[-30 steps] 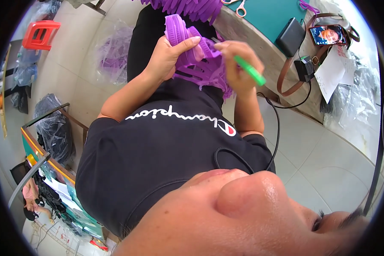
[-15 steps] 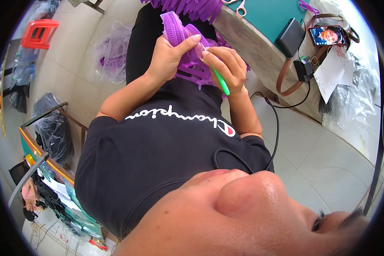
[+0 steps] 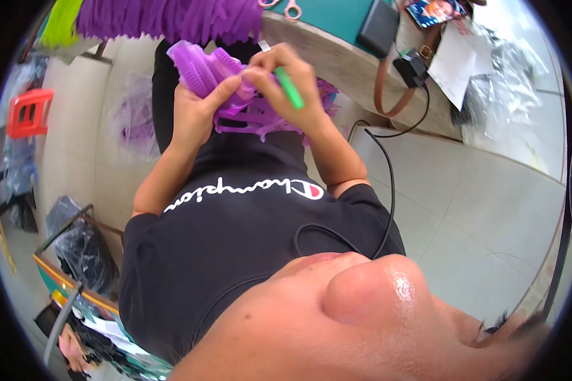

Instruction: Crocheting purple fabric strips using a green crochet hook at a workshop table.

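Note:
My left hand (image 3: 197, 111) is closed round ribbed, translucent purple plastic pieces (image 3: 197, 68), thumb on their near side. Close beside it, my right hand (image 3: 306, 79) grips a slim green-handled tool (image 3: 290, 89); its handle slants down toward my wrist. A short pale flat tip (image 3: 264, 46) shows beyond the fingers and looks like a blade. The right fingers are slightly blurred, and whether they touch the plastic I cannot tell. Beneath both hands, more purple plastic with an open, frame-like shape (image 3: 260, 120) lies over my lap.
Ahead, long purple strips (image 3: 165, 19) lie in a row beside yellow-green ones (image 3: 62, 22). The table's teal mat (image 3: 333, 19) carries pink-handled scissors (image 3: 292, 9) and a black box-like device (image 3: 379, 28). A black cable (image 3: 391, 171) hangs at my right. A red stool (image 3: 30, 113) stands left.
My right hand has lifted away from the plastic's edge, turning the tool so its tip points up and away. The view has shifted, bringing more of the strips into sight.

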A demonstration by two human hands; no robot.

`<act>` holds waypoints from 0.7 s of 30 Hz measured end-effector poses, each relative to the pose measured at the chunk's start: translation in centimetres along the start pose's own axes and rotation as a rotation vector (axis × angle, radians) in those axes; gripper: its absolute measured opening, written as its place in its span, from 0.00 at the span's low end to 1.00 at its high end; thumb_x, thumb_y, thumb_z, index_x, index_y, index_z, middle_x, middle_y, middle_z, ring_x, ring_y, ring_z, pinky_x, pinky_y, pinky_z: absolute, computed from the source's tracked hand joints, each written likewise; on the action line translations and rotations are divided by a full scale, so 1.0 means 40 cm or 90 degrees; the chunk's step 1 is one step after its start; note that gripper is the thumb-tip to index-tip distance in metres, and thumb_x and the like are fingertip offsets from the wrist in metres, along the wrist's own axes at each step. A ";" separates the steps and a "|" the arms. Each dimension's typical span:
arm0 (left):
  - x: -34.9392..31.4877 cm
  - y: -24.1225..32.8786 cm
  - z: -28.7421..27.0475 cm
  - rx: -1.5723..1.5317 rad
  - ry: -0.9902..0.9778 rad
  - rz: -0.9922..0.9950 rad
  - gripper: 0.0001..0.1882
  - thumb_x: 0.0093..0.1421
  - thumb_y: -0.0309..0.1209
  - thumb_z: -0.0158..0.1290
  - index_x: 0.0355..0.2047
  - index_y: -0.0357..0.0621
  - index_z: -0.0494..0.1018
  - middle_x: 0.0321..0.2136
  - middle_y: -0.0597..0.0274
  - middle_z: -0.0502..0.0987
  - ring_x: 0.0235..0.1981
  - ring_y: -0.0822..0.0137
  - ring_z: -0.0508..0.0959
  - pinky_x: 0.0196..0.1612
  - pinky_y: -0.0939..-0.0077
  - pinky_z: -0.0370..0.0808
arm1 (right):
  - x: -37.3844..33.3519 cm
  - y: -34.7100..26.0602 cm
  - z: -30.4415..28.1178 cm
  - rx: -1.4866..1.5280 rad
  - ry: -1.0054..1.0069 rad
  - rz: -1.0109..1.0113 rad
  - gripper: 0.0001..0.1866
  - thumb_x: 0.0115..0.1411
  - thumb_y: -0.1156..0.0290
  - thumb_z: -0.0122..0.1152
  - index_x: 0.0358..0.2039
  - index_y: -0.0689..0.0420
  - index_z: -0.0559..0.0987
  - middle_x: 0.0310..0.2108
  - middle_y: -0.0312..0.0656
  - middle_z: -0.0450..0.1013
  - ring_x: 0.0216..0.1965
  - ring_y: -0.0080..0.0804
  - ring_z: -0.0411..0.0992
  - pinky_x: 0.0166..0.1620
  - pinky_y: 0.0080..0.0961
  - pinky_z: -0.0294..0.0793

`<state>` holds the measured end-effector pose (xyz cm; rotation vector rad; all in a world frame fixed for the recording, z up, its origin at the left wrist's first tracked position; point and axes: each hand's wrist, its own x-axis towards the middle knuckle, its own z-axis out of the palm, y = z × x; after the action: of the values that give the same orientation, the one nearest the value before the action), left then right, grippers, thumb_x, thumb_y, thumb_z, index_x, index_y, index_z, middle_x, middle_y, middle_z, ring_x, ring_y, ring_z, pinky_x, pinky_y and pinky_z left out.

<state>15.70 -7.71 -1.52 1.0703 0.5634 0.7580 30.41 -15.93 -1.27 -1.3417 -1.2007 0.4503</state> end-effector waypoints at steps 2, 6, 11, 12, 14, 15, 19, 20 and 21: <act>0.000 0.006 0.018 0.040 -0.020 0.044 0.14 0.56 0.23 0.59 0.43 0.33 0.73 0.36 0.60 0.79 0.34 0.73 0.78 0.40 0.79 0.75 | -0.005 0.025 -0.004 0.052 -0.092 0.078 0.15 0.59 0.78 0.60 0.21 0.57 0.62 0.24 0.36 0.71 0.28 0.17 0.67 0.31 0.15 0.68; 0.026 -0.041 -0.047 0.357 -0.054 0.144 0.24 0.56 0.23 0.59 0.54 0.33 0.68 0.48 0.61 0.75 0.39 0.78 0.74 0.44 0.81 0.72 | -0.011 -0.024 -0.053 0.403 -0.070 0.120 0.17 0.58 0.82 0.57 0.21 0.51 0.60 0.22 0.38 0.68 0.25 0.20 0.68 0.29 0.17 0.68; 0.042 -0.088 -0.057 0.302 -0.046 0.122 0.36 0.56 0.20 0.57 0.64 0.38 0.55 0.52 0.65 0.71 0.42 0.79 0.71 0.48 0.82 0.70 | -0.035 -0.080 -0.179 0.671 0.033 0.001 0.13 0.59 0.78 0.55 0.24 0.50 0.61 0.28 0.39 0.66 0.20 0.22 0.64 0.25 0.18 0.63; 0.050 -0.091 -0.070 0.302 -0.040 0.124 0.36 0.56 0.20 0.57 0.64 0.38 0.55 0.52 0.65 0.71 0.42 0.79 0.71 0.48 0.82 0.70 | -0.046 -0.091 -0.214 0.714 0.070 -0.005 0.11 0.60 0.77 0.55 0.25 0.51 0.63 0.31 0.39 0.66 0.20 0.20 0.63 0.24 0.18 0.62; 0.061 -0.095 -0.100 0.146 -0.025 -0.016 0.42 0.55 0.21 0.59 0.66 0.40 0.50 0.51 0.62 0.70 0.45 0.75 0.72 0.51 0.79 0.69 | -0.057 -0.087 -0.296 0.794 0.008 -0.161 0.07 0.62 0.73 0.55 0.29 0.53 0.66 0.34 0.39 0.66 0.22 0.19 0.63 0.23 0.18 0.62; 0.064 -0.094 -0.106 0.147 -0.025 -0.018 0.42 0.55 0.21 0.59 0.66 0.40 0.50 0.51 0.62 0.70 0.45 0.75 0.72 0.51 0.79 0.69 | -0.058 -0.093 -0.313 0.795 0.010 -0.161 0.07 0.62 0.73 0.55 0.29 0.53 0.66 0.34 0.39 0.66 0.22 0.19 0.63 0.23 0.18 0.62; 0.067 -0.080 -0.115 -0.140 -0.015 -0.242 0.44 0.56 0.26 0.60 0.67 0.41 0.46 0.51 0.59 0.68 0.51 0.65 0.71 0.57 0.68 0.66 | -0.056 -0.099 -0.331 0.686 0.155 -0.193 0.06 0.63 0.70 0.55 0.33 0.57 0.68 0.35 0.38 0.67 0.21 0.19 0.60 0.22 0.17 0.60; 0.062 -0.073 -0.113 -0.139 -0.012 -0.243 0.44 0.56 0.26 0.60 0.67 0.41 0.46 0.51 0.59 0.68 0.51 0.65 0.71 0.57 0.68 0.66 | -0.050 -0.096 -0.325 0.652 0.197 -0.164 0.07 0.63 0.69 0.55 0.34 0.57 0.69 0.35 0.37 0.67 0.21 0.19 0.59 0.21 0.18 0.59; 0.056 -0.058 -0.104 -0.123 -0.047 -0.217 0.44 0.56 0.25 0.60 0.67 0.42 0.46 0.51 0.58 0.68 0.51 0.65 0.71 0.57 0.68 0.66 | -0.043 -0.078 -0.308 0.593 0.187 -0.173 0.10 0.64 0.65 0.55 0.32 0.56 0.67 0.33 0.38 0.66 0.20 0.18 0.56 0.22 0.18 0.57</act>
<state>14.69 -4.28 -5.39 0.7931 0.5785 0.4612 39.01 -24.24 3.38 -0.4139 -0.7437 0.5030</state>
